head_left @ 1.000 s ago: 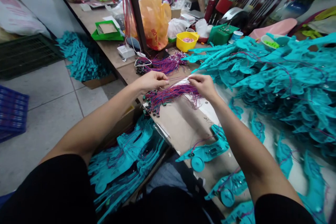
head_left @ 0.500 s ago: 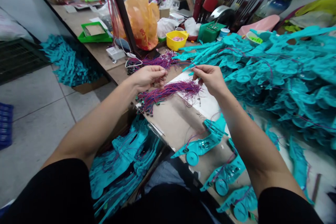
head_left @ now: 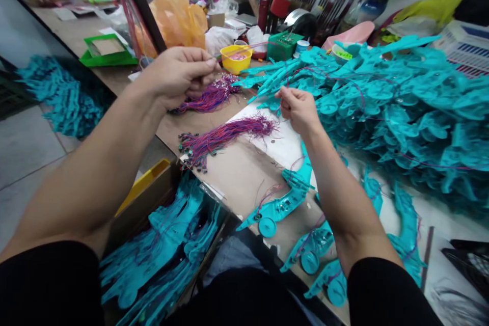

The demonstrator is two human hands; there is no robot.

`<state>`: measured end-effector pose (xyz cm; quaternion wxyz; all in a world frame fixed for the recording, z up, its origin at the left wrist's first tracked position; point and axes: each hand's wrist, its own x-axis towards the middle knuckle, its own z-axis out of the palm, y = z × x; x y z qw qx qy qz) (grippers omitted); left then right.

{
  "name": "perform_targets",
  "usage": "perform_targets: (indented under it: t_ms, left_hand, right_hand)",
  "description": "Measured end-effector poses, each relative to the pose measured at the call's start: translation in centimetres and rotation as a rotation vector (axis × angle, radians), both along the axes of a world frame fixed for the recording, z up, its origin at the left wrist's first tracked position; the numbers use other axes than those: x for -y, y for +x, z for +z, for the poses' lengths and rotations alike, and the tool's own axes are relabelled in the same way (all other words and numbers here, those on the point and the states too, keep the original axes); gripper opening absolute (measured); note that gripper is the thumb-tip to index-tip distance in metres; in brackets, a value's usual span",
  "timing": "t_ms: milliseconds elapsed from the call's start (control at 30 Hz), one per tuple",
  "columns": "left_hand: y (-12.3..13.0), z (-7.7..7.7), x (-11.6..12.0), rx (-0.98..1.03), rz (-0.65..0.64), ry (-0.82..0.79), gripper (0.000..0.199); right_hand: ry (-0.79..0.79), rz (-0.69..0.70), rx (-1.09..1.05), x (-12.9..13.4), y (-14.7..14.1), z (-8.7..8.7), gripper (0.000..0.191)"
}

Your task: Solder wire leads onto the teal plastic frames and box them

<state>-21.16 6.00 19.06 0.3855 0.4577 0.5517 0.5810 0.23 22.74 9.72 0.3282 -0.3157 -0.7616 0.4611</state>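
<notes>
The left hand (head_left: 183, 75) has gone up higher than the right hand (head_left: 300, 110), and the two are wider apart now. On each hand the fingers look pressed together, pinching a thin wire (head_left: 287, 67). It bends up in the air between them. The wire pile (head_left: 229, 137) lies lower, on the bench (head_left: 229, 175), so this wire seems loose from it.

The near wire bundle (head_left: 229, 137) lies by the left edge of the table (head_left: 235, 173); behind it lies the far wire bundle (head_left: 214, 97), and behind that a bowl (head_left: 236, 65). A heap of parts (head_left: 405, 107) covers the right side, with three loose parts (head_left: 310, 250) nearer and left of it. A stack of parts (head_left: 156, 249) sits left of the table edge. A wire (head_left: 267, 43) runs between left hand (head_left: 187, 74) and right hand (head_left: 298, 107).
</notes>
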Motion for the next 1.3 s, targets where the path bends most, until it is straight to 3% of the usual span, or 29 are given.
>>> perform_targets:
  t_ms: [133, 267, 367, 500, 667, 733, 833, 967, 1067, 1200, 1300]
  left_hand:
    - [0.3, 2.3, -0.1, 0.039, -0.006, 0.131, 0.028]
    - [1.2, 4.7, -0.7, -0.055, -0.077, 0.182, 0.022]
    - [1.9, 5.3, -1.3, -0.171, -0.101, 0.171, 0.023]
    - [2.0, 5.9, -1.7, -0.184, -0.036, 0.180, 0.050]
    - [1.9, 6.7, -1.9, -0.154, -0.035, 0.175, 0.066]
    - [2.0, 6.6, -2.0, -0.160, -0.061, 0.181, 0.060]
    - [2.0, 6.3, -2.4, -0.181, -0.097, 0.177, 0.034]
    - [1.1, 5.7, -3.1, -0.175, -0.107, 0.203, 0.023]
    - [0.1, 5.4, -3.6, -0.151, -0.163, 0.187, 0.019]
    - [-0.8, 4.8, -5.1, -0.112, -0.212, 0.155, 0.026]
    - [-0.1, 3.5, -8.0, -0.101, -0.179, 0.122, 0.021]
  right_hand:
    - [0.030, 0.006, 0.013, -0.2, 0.8, 1.0, 0.036]
    - [0.078, -0.002, 0.077, -0.3, 1.1, 1.8, 0.035]
    - [0.059, -0.016, -0.019, -0.3, 0.9, 2.7, 0.039]
    - [0.010, -0.013, -0.054, -0.6, 1.0, 3.8, 0.041]
    - [0.015, -0.005, 0.008, -1.6, 1.6, 3.5, 0.035]
    - [0.024, 0.007, 0.062, -1.9, 1.7, 3.2, 0.033]
    - [0.041, -0.011, 0.066, -2.1, 1.6, 3.3, 0.032]
    - [0.095, -0.044, 0.019, -1.3, 2.3, 4.7, 0.035]
    - [0.107, -0.056, -0.065, 0.3, 4.8, 6.0, 0.042]
    - [0.059, 0.000, -0.037, 3.1, 11.0, 7.0, 0.043]
    - [-0.035, -0.123, -0.082, 4.3, 15.9, 7.8, 0.039]
